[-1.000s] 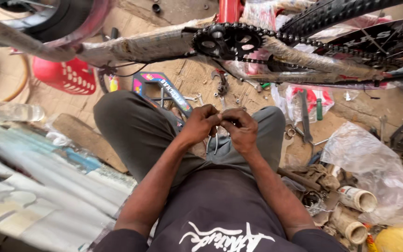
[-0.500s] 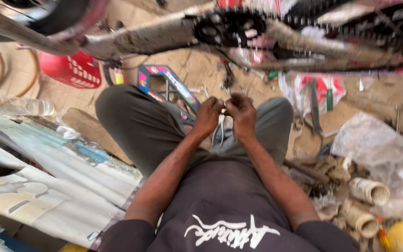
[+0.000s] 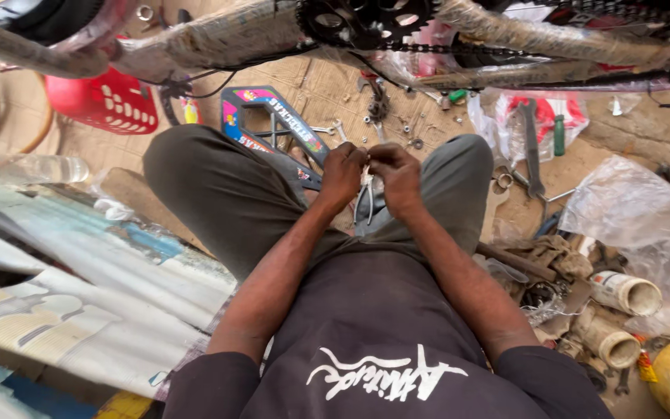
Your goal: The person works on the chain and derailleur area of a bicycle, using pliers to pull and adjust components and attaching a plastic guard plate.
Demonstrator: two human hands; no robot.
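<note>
Left hand (image 3: 341, 175) and right hand (image 3: 398, 177) touching above the lap, pliers (image 3: 367, 198) between and just below. Beyond the hands, scattered bolts (image 3: 397, 128) on the ground, chainring (image 3: 366, 19) overhead. Basket (image 3: 106, 99) and bottle (image 3: 36, 167) far left. Wrench (image 3: 531, 147) right, pipes (image 3: 622, 310) nearer on the right.

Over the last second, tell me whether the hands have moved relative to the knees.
No. The left hand and right hand stay together between the knees, gripping small pliers; only the camera shifted.

small metal pliers (image 3: 366, 198), upright, handles down
</note>
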